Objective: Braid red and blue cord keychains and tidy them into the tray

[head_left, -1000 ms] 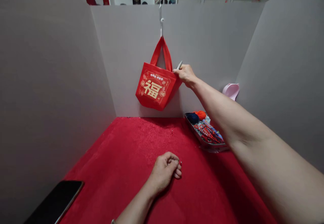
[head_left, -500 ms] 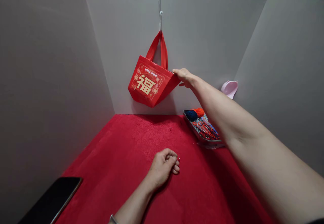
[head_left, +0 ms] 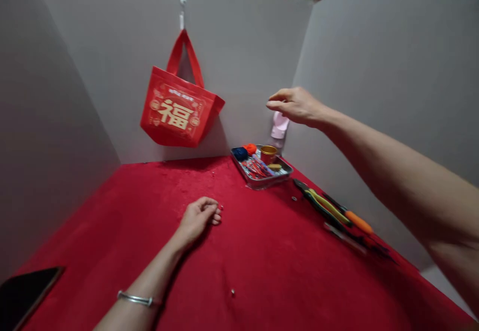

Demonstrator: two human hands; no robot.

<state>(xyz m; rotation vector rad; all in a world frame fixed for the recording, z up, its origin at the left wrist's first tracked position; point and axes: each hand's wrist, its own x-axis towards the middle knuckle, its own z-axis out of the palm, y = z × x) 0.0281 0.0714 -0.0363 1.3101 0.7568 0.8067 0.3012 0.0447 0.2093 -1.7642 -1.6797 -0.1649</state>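
My left hand (head_left: 200, 217) rests on the red cloth (head_left: 277, 256) with its fingers curled in. Whether something is inside the curl is hidden, and a tiny shiny bit (head_left: 222, 207) lies just beyond the fingertips. My right hand (head_left: 297, 105) hovers in the air before the back panel, thumb and forefinger slightly apart, with nothing visible between them. To its left, the red gift bag (head_left: 175, 106) with a gold character hangs by its handles from a metal hook (head_left: 182, 19). The bag is apart from both hands.
A metal tray (head_left: 262, 181) holds yarn balls, a gold-rimmed red cup (head_left: 268, 154) and small colourful pieces. A pink holder (head_left: 279, 125) is behind it. Pliers (head_left: 325, 204) and an orange-handled tool (head_left: 359, 221) lie right. A dark phone (head_left: 28, 296) lies front left. Grey panels surround the cloth.
My right hand has let go of the bag's right edge and moved away to the right. The view has turned right, showing the tools. My left hand stays curled on the cloth.
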